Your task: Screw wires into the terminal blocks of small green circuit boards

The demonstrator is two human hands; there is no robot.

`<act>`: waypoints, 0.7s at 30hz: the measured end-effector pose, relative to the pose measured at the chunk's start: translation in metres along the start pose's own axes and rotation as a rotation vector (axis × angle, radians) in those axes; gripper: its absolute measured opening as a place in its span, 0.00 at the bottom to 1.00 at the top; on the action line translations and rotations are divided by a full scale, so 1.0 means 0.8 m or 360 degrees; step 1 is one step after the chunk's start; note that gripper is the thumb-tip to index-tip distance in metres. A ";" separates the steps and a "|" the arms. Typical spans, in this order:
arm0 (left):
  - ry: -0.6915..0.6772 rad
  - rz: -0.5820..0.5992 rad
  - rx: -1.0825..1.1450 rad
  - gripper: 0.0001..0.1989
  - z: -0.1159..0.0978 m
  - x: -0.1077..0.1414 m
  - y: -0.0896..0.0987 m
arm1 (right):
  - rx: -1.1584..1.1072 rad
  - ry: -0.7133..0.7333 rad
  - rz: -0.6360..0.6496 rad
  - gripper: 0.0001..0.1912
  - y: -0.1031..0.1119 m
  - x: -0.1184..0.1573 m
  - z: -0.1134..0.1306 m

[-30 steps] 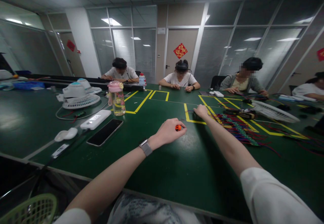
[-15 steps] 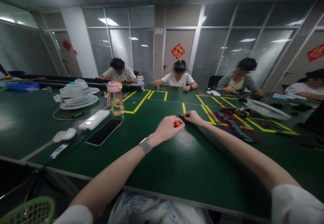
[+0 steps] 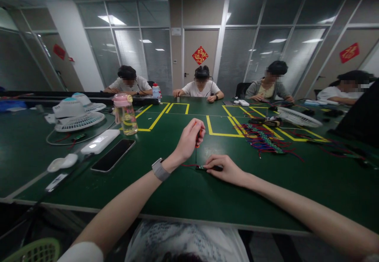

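My left hand [image 3: 189,138] is wrapped round the orange and black handle of a screwdriver [image 3: 197,140]. The thin shaft points straight down, its tip at a small green circuit board [image 3: 201,167] on the table; whether it touches is too small to tell. Pinched at its right end, the board lies under the fingers of my right hand [image 3: 224,168]. A red wire [image 3: 188,165] runs out from the board to the left. My right fingers hide part of the board and a dark piece beside it.
Right of my hands lies a row of circuit boards [image 3: 265,137] with red and blue wires. A phone [image 3: 113,155], a white power strip [image 3: 100,141], a pink-lidded bottle [image 3: 126,114] and fans [image 3: 78,115] stand left. Several people sit across the green table [image 3: 177,198].
My right hand has brought the circuit board nearer to me and down onto the table. The screwdriver in my left hand is now upright over it. The view has shifted slightly right.
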State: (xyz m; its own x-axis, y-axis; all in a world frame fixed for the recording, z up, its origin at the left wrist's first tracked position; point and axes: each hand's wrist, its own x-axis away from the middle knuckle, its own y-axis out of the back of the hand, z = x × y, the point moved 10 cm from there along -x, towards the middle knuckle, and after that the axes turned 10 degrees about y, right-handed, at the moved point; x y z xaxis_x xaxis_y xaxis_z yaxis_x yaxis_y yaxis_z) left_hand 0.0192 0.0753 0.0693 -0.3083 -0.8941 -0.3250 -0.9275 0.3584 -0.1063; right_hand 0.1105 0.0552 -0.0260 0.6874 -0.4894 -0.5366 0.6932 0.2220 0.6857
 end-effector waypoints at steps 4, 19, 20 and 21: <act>-0.0024 0.0038 0.0147 0.13 0.010 0.001 -0.007 | -0.0199 -0.0171 -0.0023 0.07 -0.001 0.000 -0.021; -0.0078 0.0080 0.0274 0.11 0.016 0.008 -0.019 | -0.0415 -0.0405 0.0029 0.10 -0.006 0.000 -0.039; -0.0072 0.0081 0.0267 0.12 0.017 0.008 -0.019 | -0.0424 -0.0406 0.0030 0.10 -0.006 0.000 -0.039; -0.0064 0.0081 0.0259 0.12 0.019 0.008 -0.019 | -0.0431 -0.0405 0.0030 0.10 -0.006 0.000 -0.039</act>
State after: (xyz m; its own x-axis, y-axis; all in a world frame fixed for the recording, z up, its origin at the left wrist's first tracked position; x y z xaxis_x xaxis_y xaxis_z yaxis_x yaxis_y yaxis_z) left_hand 0.0348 0.0684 0.0550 -0.3422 -0.8634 -0.3708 -0.8634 0.4446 -0.2384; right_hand 0.1137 0.0806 -0.0450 0.6482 -0.6696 -0.3625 0.7367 0.4312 0.5209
